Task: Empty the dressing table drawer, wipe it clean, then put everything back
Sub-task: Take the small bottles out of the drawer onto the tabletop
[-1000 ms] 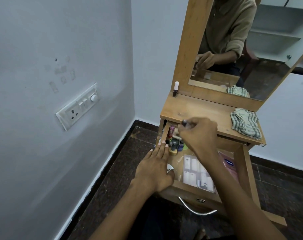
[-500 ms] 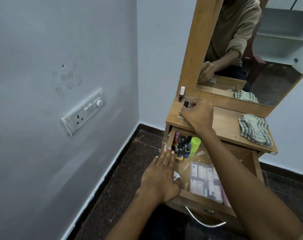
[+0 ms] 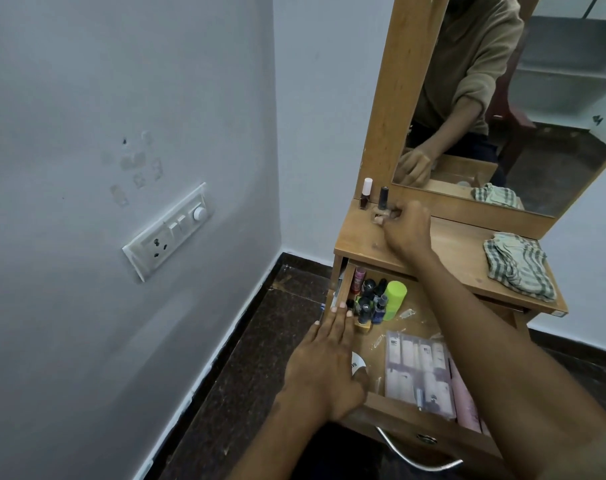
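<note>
The open wooden drawer (image 3: 398, 403) of the dressing table serves as the reference here. It is pulled out below the wooden tabletop (image 3: 443, 247) and is far from emptied. At its far left corner stands a huddle of small dark nail-polish bottles (image 3: 369, 304) beside a lime-green cylindrical container (image 3: 395, 299) and a pink tube (image 3: 358, 280). Toward its near right lies a clear plastic pack of pale sachets (image 3: 417, 372).

The left hand (image 3: 329, 368) lies flat on the drawer's left wall, fingers straight and together, thumb at the front corner. It seems to be steadying the drawer while the other arm reaches over.

Above and behind the drawer, the right hand (image 3: 407, 226) is at the back left of the tabletop, fingers curled round a small beige object. I cannot tell what that object is, or whether it is being gripped or let go. Just beyond it stand a dark-capped polish bottle (image 3: 383, 199) and a white-capped polish bottle (image 3: 366, 194), upright against the mirror frame (image 3: 398, 98). That placement likely keeps unloaded items clear of the edge.

A folded green-and-white checked cloth (image 3: 518, 265) waits on the tabletop, above the drawer's right side, presumably for wiping.

The right forearm covers part of the drawer's floor. A white label shows partly under the left thumb. The curved metal drawer handle (image 3: 419, 455) appears at the front.
</note>
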